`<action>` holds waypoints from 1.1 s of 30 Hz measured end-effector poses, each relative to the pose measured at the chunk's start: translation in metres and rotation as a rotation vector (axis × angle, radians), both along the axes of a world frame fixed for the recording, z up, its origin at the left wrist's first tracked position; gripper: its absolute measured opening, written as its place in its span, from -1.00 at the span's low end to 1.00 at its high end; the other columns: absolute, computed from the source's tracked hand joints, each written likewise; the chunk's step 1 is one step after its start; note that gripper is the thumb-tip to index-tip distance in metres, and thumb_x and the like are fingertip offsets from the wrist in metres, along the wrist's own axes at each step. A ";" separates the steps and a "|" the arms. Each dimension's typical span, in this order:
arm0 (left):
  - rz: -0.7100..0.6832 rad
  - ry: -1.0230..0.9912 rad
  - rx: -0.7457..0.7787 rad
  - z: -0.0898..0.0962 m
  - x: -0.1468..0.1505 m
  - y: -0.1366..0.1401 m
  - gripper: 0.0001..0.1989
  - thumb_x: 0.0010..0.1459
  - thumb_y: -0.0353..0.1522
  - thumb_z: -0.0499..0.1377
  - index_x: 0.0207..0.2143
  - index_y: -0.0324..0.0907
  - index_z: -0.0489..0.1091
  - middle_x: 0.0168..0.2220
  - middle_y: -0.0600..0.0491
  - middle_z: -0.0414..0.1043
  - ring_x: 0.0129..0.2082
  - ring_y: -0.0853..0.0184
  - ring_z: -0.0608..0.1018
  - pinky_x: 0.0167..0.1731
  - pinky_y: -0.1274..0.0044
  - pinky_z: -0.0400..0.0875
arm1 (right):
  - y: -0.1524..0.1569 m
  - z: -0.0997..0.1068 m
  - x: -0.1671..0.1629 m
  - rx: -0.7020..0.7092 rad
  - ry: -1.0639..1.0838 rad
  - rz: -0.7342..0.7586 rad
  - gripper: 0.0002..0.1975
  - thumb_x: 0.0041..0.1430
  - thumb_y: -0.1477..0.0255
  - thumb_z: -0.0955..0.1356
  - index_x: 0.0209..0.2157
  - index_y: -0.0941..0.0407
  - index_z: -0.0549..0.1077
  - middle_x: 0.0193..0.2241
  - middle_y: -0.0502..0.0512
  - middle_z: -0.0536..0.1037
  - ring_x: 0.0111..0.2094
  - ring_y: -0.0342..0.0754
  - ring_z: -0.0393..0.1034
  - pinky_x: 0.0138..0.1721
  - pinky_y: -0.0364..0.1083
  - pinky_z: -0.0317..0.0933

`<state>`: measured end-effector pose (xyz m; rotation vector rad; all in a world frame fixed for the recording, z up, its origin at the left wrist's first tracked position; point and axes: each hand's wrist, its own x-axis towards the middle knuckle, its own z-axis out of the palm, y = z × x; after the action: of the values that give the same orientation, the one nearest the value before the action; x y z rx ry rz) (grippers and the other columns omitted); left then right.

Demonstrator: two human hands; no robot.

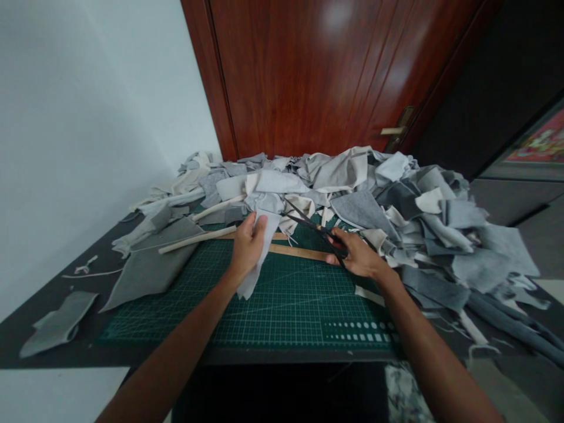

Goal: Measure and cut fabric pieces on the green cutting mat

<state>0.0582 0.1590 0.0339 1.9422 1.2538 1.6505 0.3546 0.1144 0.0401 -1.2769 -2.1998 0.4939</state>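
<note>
Holds a cloth strip [252, 279] in the left hand [247, 244] over the cutting mat [282, 299] and scissors [318, 227] in the right hand [358, 255], with a ruler [299, 252] lying on the mat between the hands. Has a heap of fabric scraps [339, 173] behind the mat and along its right side, with a door [299, 82] behind the heap. To the left, has a large cloth piece [152, 267] partly over the mat's edge, a folded piece [61, 324] farther left on the table [48, 305], and a wall [110, 88] beyond.
</note>
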 end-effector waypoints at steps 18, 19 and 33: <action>-0.128 0.099 0.063 0.003 0.003 -0.009 -0.70 0.37 -0.18 0.11 -0.41 -0.12 0.30 -0.52 0.18 0.27 -0.49 0.38 0.38 -0.44 0.55 0.22 | -0.005 0.007 -0.006 -0.055 -0.051 0.109 -0.49 0.12 -0.05 0.46 -0.29 0.06 0.27 -0.45 -0.05 0.38 -0.47 -0.09 0.22 -0.41 -0.12 0.01; -0.136 0.103 0.055 0.002 0.003 -0.009 -0.70 0.37 -0.19 0.11 -0.40 -0.12 0.31 -0.51 0.18 0.29 -0.49 0.38 0.39 -0.44 0.55 0.22 | -0.006 0.007 -0.006 -0.063 -0.045 0.111 -0.49 0.11 -0.06 0.46 -0.31 0.06 0.27 -0.47 -0.07 0.35 -0.49 -0.11 0.18 -0.43 -0.12 -0.01; -0.196 0.110 0.031 0.002 0.004 -0.011 -0.78 0.37 -0.23 0.11 -0.31 -0.14 0.39 -0.47 0.15 0.41 -0.46 0.36 0.45 -0.41 0.56 0.25 | -0.003 0.002 -0.004 -0.058 -0.043 0.098 -0.44 0.09 -0.13 0.44 -0.38 0.07 0.28 -0.51 -0.10 0.27 -0.50 -0.14 0.08 -0.45 -0.13 -0.10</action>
<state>0.0621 0.1477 0.0360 2.1246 1.0425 1.4932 0.3505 0.1118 0.0418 -1.2245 -2.3073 0.5775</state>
